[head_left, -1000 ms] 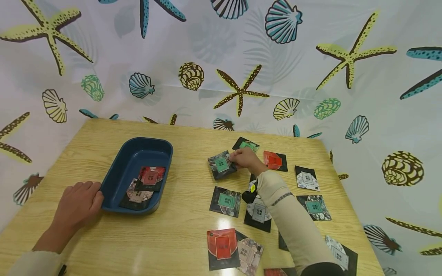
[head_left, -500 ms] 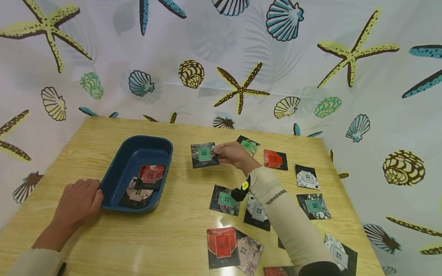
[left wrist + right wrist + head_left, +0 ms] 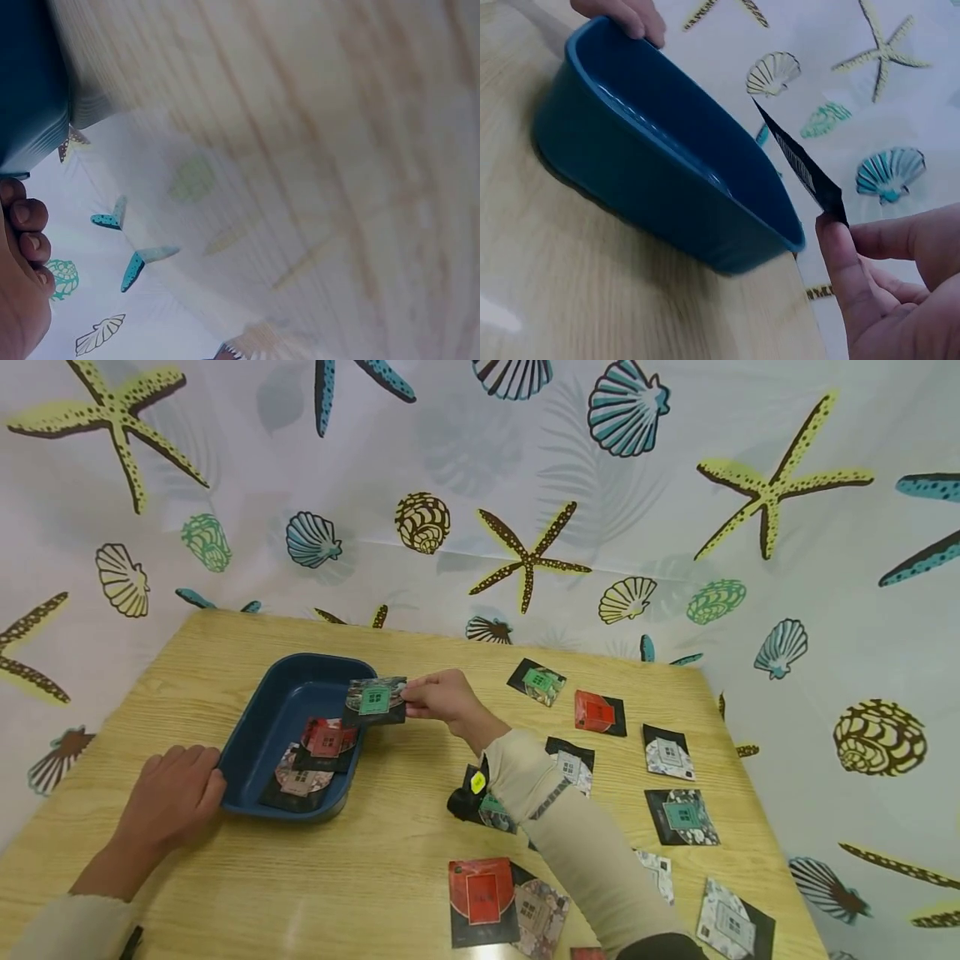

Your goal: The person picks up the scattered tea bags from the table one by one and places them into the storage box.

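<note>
My right hand (image 3: 444, 700) pinches a flat black packet with a green label (image 3: 375, 700) by its right edge. The packet is held in the air over the right rim of the blue plastic bin (image 3: 258, 695). In the right wrist view that packet (image 3: 802, 161) appears nearly edge-on between thumb and fingers. Inside the bin, a red-labelled packet (image 3: 326, 739) partly overlaps a pinkish-labelled packet (image 3: 298, 783). My left hand (image 3: 174, 793) holds the bin's near left rim, its fingers curled in the left wrist view.
On the right half of the wooden table (image 3: 390, 877) lie several packets, including a green-labelled one (image 3: 538, 682), a red one (image 3: 600, 713) and a white one (image 3: 667, 752). Nearer, another red packet (image 3: 483, 902) overlaps a pinkish one (image 3: 540, 914). A shell-patterned cloth (image 3: 465, 460) hangs behind the table.
My right hand has carried the green-labelled packet leftward from among the scattered packets to the bin's right rim. The left hand and the bin have stayed in place.
</note>
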The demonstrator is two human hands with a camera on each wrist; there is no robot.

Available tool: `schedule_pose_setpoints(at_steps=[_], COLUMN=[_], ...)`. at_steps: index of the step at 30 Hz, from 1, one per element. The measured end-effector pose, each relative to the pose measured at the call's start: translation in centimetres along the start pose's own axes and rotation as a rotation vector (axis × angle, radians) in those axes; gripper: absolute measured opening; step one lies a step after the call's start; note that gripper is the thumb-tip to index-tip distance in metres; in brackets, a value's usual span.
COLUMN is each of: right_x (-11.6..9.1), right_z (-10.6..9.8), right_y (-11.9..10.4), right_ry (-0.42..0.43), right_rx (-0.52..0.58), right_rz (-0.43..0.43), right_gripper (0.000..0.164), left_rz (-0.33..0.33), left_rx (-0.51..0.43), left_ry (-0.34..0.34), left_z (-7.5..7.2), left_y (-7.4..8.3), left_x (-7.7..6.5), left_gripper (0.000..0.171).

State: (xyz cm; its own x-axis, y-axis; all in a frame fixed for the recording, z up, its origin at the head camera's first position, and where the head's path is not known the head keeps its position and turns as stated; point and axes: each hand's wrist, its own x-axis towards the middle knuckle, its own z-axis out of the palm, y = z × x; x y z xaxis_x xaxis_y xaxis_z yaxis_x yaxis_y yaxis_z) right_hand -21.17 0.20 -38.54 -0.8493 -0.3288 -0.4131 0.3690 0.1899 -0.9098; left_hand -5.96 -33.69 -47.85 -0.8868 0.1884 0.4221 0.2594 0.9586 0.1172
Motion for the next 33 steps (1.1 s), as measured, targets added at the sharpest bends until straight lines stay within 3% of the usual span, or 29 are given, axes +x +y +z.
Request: schedule_pose_setpoints(at_steps=[5,9,15,23,33], right_x=[0.2,0.3,0.5,0.4,0.3], right_z=[3.8,6.6,8.9,8.8,7.3], right_y=[0.3,0.9,1.7,1.7,1.5], right_ry=[0.013,0.037,0.023,-0.121,-0.439], right_rx=[-0.011,-0.101,-0.216,-0.305,-0.425], right_rz=[-0.021,-0.03,-0.071,-0.119,-0.137], right_gripper=[0.025,0.021,0.026,0.035,0.055], left_rz=[0.021,0.027,0.01,0.006,-0.02], left_rx=[-0.003,-0.003,-0.007,-0.001,-0.018], left_ry=[0.016,0.013,-0.004,0.005,-0.047], left_z=[0.1,0.2,0.2,-0.2,-0.1], left_y=[-0.3,-0.3,-0.2,-0.4,-0.1], left_x=[0.0,0.1,0.1,0.2,0.1], left_gripper=[0.025,0.025,0.025,0.023,0.025])
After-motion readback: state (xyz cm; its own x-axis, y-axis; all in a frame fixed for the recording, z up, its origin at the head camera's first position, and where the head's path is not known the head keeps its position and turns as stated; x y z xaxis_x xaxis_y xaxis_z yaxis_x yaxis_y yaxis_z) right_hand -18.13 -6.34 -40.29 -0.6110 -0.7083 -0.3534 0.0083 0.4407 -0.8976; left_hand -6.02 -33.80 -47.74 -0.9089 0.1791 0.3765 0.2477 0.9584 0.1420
